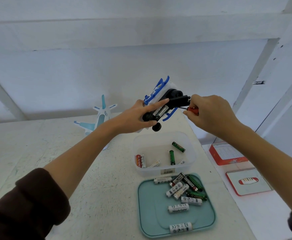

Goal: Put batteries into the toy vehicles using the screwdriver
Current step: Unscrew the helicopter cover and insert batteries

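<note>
Far left on the white table (37, 153): pale-blue and white plastic toy airplane (96, 118), upright on its belly, untouched. Centre, held above the table: white toy vehicle with blue rails and black wheels (160, 103), turned underside-up, gripped in left hand (138, 118), index finger laid along the open battery bay with cells showing inside. Long axis tilted, low-left to high-right. Just right of it: right hand (209, 113) curled round red-handled screwdriver (191, 110), dark shaft pointing left into the toy's underside beside a black cover piece. Right hand nearer the screw end. Below: clear plastic tub (190, 163) with loose batteries, teal lid (148, 213) holding more. Likely closing the cover next.
</note>
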Action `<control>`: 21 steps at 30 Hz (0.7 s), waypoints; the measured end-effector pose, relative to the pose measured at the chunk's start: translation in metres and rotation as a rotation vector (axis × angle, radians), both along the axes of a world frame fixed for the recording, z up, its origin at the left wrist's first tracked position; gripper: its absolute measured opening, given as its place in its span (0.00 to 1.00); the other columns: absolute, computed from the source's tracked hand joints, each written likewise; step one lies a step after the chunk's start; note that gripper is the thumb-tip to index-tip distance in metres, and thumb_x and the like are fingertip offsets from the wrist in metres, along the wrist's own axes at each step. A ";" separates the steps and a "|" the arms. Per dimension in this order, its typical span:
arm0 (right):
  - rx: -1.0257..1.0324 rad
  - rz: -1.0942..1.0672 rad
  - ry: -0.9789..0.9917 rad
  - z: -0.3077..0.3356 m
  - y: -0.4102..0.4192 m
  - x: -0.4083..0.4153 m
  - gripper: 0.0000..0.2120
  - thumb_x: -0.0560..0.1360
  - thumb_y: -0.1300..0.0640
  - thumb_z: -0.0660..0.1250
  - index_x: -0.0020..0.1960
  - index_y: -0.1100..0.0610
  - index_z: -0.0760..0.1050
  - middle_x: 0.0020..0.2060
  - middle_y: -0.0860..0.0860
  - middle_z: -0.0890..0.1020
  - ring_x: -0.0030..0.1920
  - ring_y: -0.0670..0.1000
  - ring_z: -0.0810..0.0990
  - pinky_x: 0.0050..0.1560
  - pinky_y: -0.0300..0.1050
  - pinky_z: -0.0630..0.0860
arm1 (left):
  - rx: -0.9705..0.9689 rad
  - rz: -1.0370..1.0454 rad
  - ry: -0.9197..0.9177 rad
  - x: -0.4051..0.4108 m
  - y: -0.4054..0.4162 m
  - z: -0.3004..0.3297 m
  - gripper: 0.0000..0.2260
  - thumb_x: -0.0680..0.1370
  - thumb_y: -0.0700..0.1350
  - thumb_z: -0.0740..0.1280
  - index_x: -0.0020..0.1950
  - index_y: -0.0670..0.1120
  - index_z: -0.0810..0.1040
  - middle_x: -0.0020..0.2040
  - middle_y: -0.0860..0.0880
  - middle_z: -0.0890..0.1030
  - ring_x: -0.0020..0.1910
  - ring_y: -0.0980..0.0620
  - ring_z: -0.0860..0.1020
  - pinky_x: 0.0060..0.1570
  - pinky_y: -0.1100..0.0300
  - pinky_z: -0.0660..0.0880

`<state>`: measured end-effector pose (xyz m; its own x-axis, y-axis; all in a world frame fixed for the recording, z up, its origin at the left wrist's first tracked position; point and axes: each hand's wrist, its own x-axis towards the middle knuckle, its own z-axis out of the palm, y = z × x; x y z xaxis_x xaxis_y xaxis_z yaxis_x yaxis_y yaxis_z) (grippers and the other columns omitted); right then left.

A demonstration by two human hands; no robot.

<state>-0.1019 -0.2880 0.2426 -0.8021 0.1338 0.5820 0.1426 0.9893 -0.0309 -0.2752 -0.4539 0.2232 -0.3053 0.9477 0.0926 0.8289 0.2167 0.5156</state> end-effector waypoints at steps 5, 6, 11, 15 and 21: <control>-0.114 0.030 -0.021 -0.001 0.003 -0.004 0.14 0.70 0.59 0.72 0.34 0.57 0.66 0.24 0.56 0.74 0.23 0.52 0.66 0.28 0.36 0.62 | -0.014 -0.003 0.019 -0.002 0.000 -0.003 0.31 0.80 0.50 0.63 0.66 0.75 0.46 0.61 0.47 0.64 0.56 0.46 0.71 0.58 0.61 0.66; -0.135 0.039 -0.014 -0.002 0.005 -0.004 0.15 0.69 0.59 0.72 0.34 0.57 0.66 0.24 0.57 0.76 0.23 0.53 0.67 0.27 0.37 0.64 | -0.021 -0.005 0.019 -0.002 0.000 -0.005 0.31 0.80 0.50 0.63 0.66 0.75 0.46 0.61 0.47 0.64 0.56 0.46 0.70 0.59 0.61 0.66; -0.212 0.059 -0.019 -0.008 0.008 0.000 0.14 0.68 0.59 0.73 0.32 0.60 0.69 0.25 0.56 0.78 0.24 0.55 0.71 0.29 0.48 0.74 | -0.056 -0.024 0.022 -0.001 -0.004 -0.008 0.31 0.80 0.49 0.64 0.67 0.75 0.47 0.59 0.47 0.63 0.56 0.46 0.71 0.63 0.57 0.68; -0.250 0.078 -0.052 -0.011 0.009 0.004 0.13 0.67 0.60 0.74 0.31 0.62 0.71 0.23 0.56 0.77 0.24 0.56 0.72 0.29 0.49 0.74 | -0.089 -0.037 0.028 -0.001 -0.008 -0.012 0.31 0.80 0.48 0.64 0.68 0.74 0.47 0.60 0.48 0.63 0.56 0.46 0.70 0.63 0.55 0.68; -0.254 0.063 -0.107 -0.020 0.005 0.006 0.14 0.68 0.58 0.73 0.31 0.58 0.69 0.24 0.53 0.77 0.25 0.54 0.73 0.30 0.51 0.76 | -0.080 -0.034 0.038 -0.005 -0.009 -0.015 0.31 0.80 0.49 0.64 0.68 0.75 0.47 0.58 0.48 0.63 0.53 0.48 0.70 0.57 0.59 0.67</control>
